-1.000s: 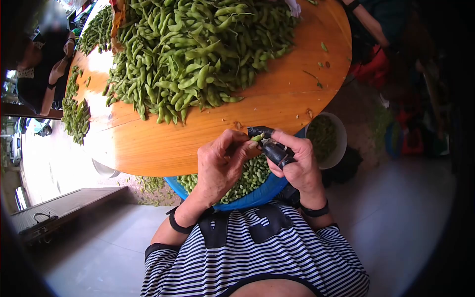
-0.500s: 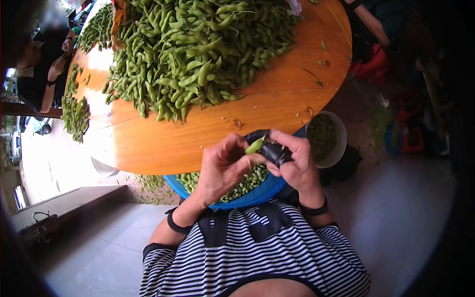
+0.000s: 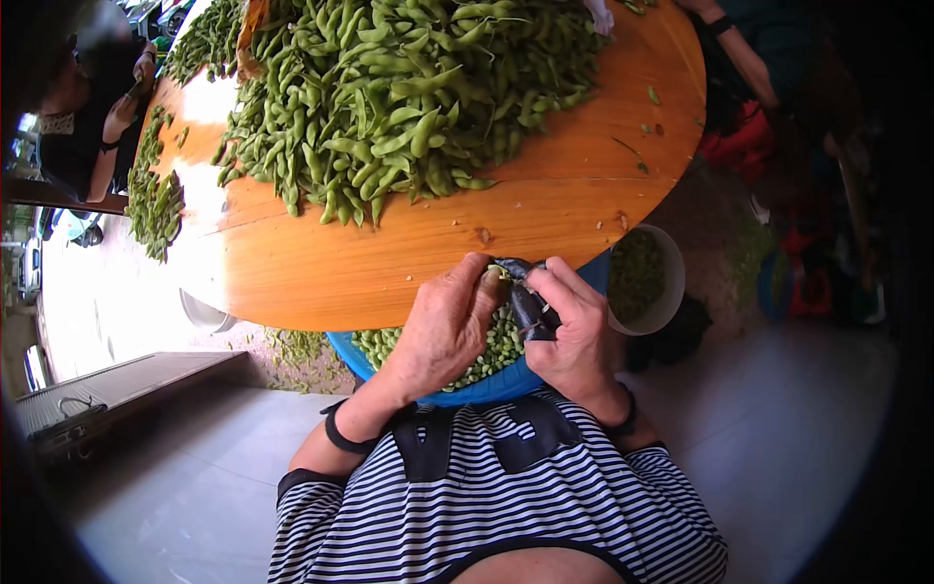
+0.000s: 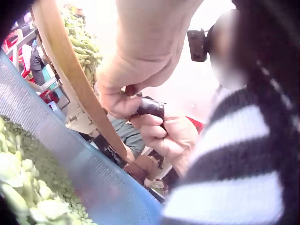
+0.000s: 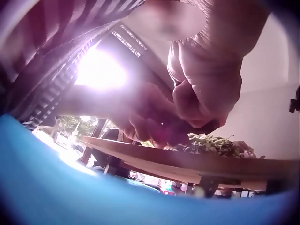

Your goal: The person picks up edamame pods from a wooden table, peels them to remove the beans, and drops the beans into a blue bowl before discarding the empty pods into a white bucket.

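In the head view, a small green soybean pod (image 3: pixel 499 273) is pinched between both hands above a blue basket (image 3: pixel 491 391) of shelled green beans (image 3: pixel 501 350). My left hand (image 3: pixel 443 323) holds it with thumb and forefinger, covering most of it. From the other side my right hand (image 3: pixel 574 336) grips it, with black covers (image 3: pixel 527 310) on its thumb and forefinger. The left wrist view shows the fingers of both hands meeting at a black cover (image 4: pixel 151 108). The right wrist view is hazy, and the pod is hidden there behind the fingers.
A large heap of pods (image 3: pixel 379 107) lies on the round wooden table (image 3: pixel 564 209), whose edge runs just beyond my hands. A white bucket (image 3: pixel 673 277) of green scraps stands at the right. Other people sit at the left (image 3: pixel 83 127) and right (image 3: pixel 749 68) of the table.
My left thumb has moved up over the pod, so less of it shows than half a second ago. The right fingers have curled in more. The head view has shifted slightly.
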A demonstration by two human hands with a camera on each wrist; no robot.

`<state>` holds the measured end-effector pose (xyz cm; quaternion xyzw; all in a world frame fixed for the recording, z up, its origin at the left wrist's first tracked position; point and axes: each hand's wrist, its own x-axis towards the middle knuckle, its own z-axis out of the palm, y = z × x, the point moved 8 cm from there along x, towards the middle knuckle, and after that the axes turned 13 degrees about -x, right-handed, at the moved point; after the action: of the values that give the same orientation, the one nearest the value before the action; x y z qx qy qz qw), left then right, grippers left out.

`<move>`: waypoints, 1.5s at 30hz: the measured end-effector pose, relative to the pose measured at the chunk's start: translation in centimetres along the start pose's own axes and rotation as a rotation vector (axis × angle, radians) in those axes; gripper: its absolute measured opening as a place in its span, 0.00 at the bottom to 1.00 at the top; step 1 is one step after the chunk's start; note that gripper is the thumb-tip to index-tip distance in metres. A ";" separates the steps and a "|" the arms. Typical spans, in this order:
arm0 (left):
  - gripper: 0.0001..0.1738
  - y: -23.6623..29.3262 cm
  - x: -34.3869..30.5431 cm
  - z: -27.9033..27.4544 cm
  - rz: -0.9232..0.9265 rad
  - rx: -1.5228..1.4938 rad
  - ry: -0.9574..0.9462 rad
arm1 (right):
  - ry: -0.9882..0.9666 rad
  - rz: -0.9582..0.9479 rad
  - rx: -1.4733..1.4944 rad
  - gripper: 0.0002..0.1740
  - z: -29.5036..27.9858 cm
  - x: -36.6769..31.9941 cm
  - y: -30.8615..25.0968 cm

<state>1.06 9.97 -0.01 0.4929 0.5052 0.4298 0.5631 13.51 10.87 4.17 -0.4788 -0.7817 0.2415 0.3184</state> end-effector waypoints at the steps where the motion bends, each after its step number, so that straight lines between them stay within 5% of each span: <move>1: 0.13 0.1 0.0 0.4 -0.003 -0.002 0.002 | 0.032 -0.013 -0.025 0.21 -0.2 -0.1 -0.4; 5: 0.11 -0.4 -0.3 0.0 0.014 0.015 0.151 | 0.027 -0.027 -0.078 0.21 0.4 -0.3 -0.7; 8: 0.14 -3.2 -0.5 -0.1 -0.134 -0.285 0.130 | 0.036 -0.012 -0.006 0.20 0.3 0.1 0.3; 10: 0.17 -4.0 -0.9 1.2 -0.343 -0.786 -0.041 | -0.062 0.098 0.099 0.16 0.1 0.4 1.8; 12: 0.20 -3.0 -1.3 1.7 -0.294 -0.667 -0.183 | -0.169 0.306 0.309 0.14 -0.3 -0.2 3.7; 14: 0.28 -1.0 -2.3 2.4 -0.243 -0.380 -0.440 | -0.121 0.299 0.280 0.17 -3.0 -0.7 5.4; 15: 0.24 -0.3 -2.5 2.1 0.016 -0.138 -0.513 | -0.154 0.223 0.162 0.18 -4.8 -0.7 6.1; 16: 0.21 0.7 -2.7 1.2 0.095 -0.081 -0.530 | -0.136 0.401 0.274 0.17 -6.3 -1.2 6.8; 17: 0.17 1.7 -2.9 0.2 0.173 -0.023 -0.549 | -0.096 0.314 0.154 0.17 -8.3 -1.7 7.7; 18: 0.15 1.1 -2.6 -2.8 0.167 -0.004 -0.320 | -0.162 0.154 -0.089 0.16 -9.9 -1.7 8.2; 21: 0.11 1.9 -1.9 -11.9 0.228 0.355 0.414 | -0.156 0.311 -0.555 0.21 -12.1 -2.6 10.4; 23: 0.11 1.5 -1.2 -15.5 0.174 0.501 0.644 | -0.118 0.353 -0.586 0.23 -12.0 -2.4 10.6; 27: 0.12 1.5 -0.3 -15.6 0.389 0.781 0.588 | 0.012 0.302 -0.468 0.24 -10.1 -1.4 9.2; 30: 0.12 1.6 -0.9 -15.6 0.366 0.574 0.640 | -0.006 0.213 -0.198 0.22 -7.0 -0.1 6.7; 32: 0.07 -1.4 -1.6 -15.1 0.026 0.069 0.580 | -0.069 0.212 0.001 0.20 -4.7 0.2 5.3; 33: 0.07 -1.0 -1.3 -12.2 0.098 -0.258 0.416 | -0.102 0.198 0.086 0.20 -3.6 0.4 4.4; 35: 0.08 -1.3 -1.2 -7.5 0.006 -0.457 0.233 | -0.220 0.184 0.153 0.19 -1.8 0.5 3.2; 38: 0.04 -1.5 -0.7 -2.3 -0.274 -0.572 0.045 | -0.281 0.179 0.324 0.20 -0.3 0.4 2.1; 45: 0.04 -2.1 0.3 0.0 -0.252 -0.667 0.070 | -0.308 0.294 0.552 0.19 0.3 -0.4 3.2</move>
<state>1.02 9.95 -2.16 0.2009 0.4129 0.5150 0.7238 15.30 11.86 1.71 -0.4399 -0.6485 0.5564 0.2763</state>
